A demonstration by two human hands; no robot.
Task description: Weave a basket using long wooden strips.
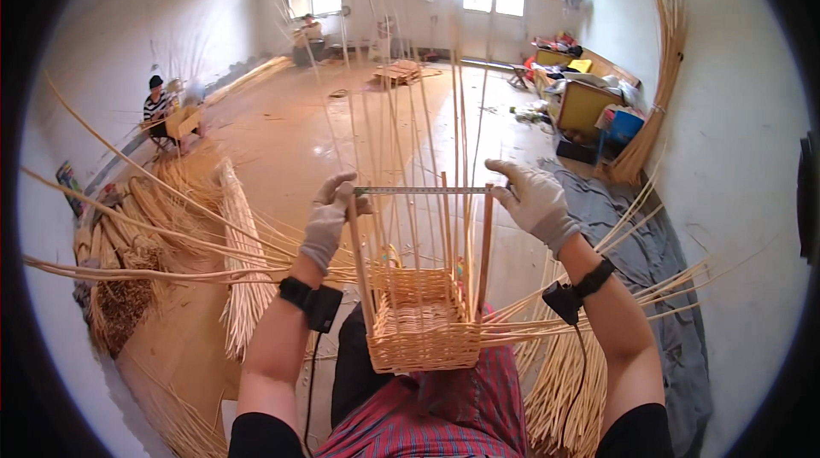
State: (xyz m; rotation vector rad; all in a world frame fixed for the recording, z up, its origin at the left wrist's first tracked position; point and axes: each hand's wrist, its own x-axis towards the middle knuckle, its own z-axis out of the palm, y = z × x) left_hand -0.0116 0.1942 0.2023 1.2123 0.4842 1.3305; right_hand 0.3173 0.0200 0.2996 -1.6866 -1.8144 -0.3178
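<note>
A half-woven wicker basket (424, 332) rests on my lap, its woven base low and several thin upright stakes (408, 142) rising from it. Two thicker corner rods (485, 245) stand at its sides. My left hand (331, 217), in a grey glove, pinches one end of a metal measuring tape (423, 191) at the top of the left rod. Gloved too, my right hand (534, 199) holds the tape's other end above the right rod. The tape runs level between both hands across the stakes.
Bundles of willow rods (243, 245) lie on the floor at left, loose rods (564, 373) at lower right on a grey cloth (658, 262). Two people (158, 112) sit weaving at the far left and back. Boxes and clutter (585, 104) line the right wall.
</note>
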